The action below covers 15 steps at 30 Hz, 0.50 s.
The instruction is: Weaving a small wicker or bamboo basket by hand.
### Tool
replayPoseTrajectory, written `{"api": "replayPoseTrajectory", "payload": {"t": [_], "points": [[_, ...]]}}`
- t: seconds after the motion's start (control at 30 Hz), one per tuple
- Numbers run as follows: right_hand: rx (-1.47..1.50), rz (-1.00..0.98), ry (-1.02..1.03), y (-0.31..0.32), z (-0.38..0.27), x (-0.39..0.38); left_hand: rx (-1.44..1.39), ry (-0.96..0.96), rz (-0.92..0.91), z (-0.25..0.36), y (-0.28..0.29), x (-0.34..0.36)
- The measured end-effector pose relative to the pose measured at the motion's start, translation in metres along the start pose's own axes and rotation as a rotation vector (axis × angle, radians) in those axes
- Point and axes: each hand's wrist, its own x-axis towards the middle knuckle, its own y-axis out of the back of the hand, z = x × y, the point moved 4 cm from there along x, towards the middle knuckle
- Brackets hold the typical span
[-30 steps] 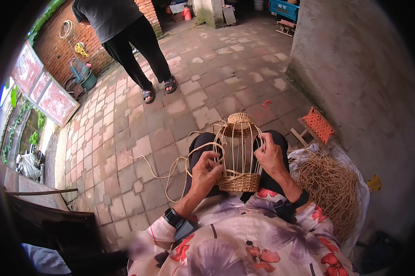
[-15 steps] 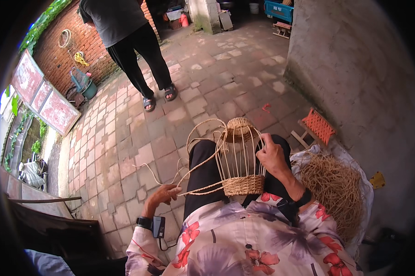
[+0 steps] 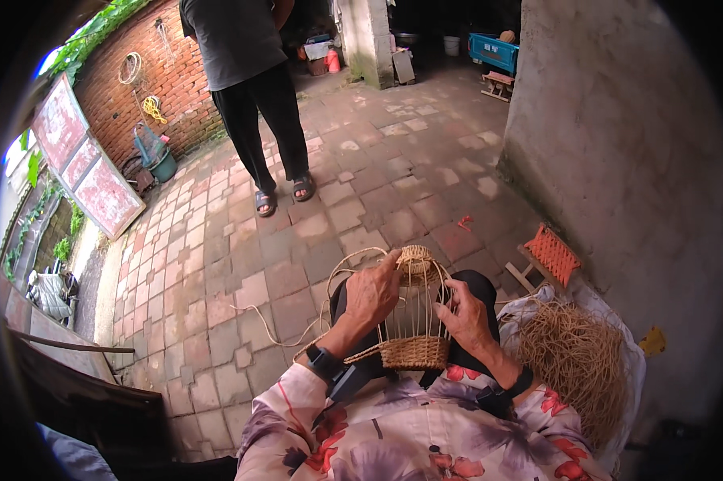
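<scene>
A half-woven straw basket (image 3: 414, 353) lies on my lap between my black-trousered knees, with a dense woven band at the near end, bare upright spokes and a small woven cap (image 3: 418, 258) at the far end. My left hand (image 3: 371, 293) grips its upper left side near the cap, hiding some spokes. My right hand (image 3: 464, 317) is closed on the spokes at the upper right, fingers bent. A long plaited cord (image 3: 257, 321) loops out to the left from the basket and trails over my knee.
A person (image 3: 261, 120) in dark clothes stands ahead on the paving (image 3: 217, 297). A sack of loose straw (image 3: 570, 369) lies at my right beside an orange woven stool (image 3: 547, 252) and a concrete wall (image 3: 618, 144). A weathered panel (image 3: 89, 160) leans at the left.
My left hand went out left along the cord, then came back up to the basket's top. My right hand moved lower in view, as did the basket, whose cap now sits lower.
</scene>
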Motion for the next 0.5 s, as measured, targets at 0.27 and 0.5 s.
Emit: {"api": "replayPoseTrajectory", "payload": {"t": [0.27,0.5], "points": [[0.265,-0.077,-0.175,0.005,0.019,-0.008,0.016,-0.06,-0.034,-0.013,-0.022,0.015],[0.248,-0.018,-0.104,0.002,0.02,-0.006,0.034,-0.056,-0.114,0.0,-0.02,-0.02]]}}
